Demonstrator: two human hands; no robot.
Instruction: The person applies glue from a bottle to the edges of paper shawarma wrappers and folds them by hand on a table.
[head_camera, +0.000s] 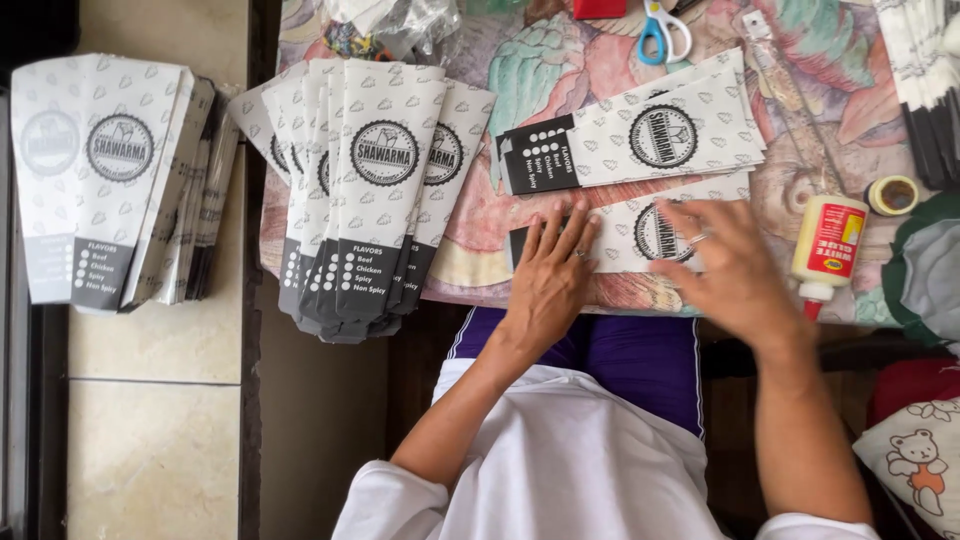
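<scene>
White paper food sleeve (640, 232) lay flat at the table's (480, 250) near edge; left hand (548, 283) pressed it open-palmed, blurred right hand (728, 268) seemingly flat too, glue bottle (827, 243) just beside.

1. The picture is bright, with soft, even light like daylight.
2. Shadows are faint; a dark strip lies under the table edge (420, 300).
3. The right hand (730, 270) looks a little blurry.
4. The white paper sleeves (385, 190) look sharp, with no strong glare.
</scene>
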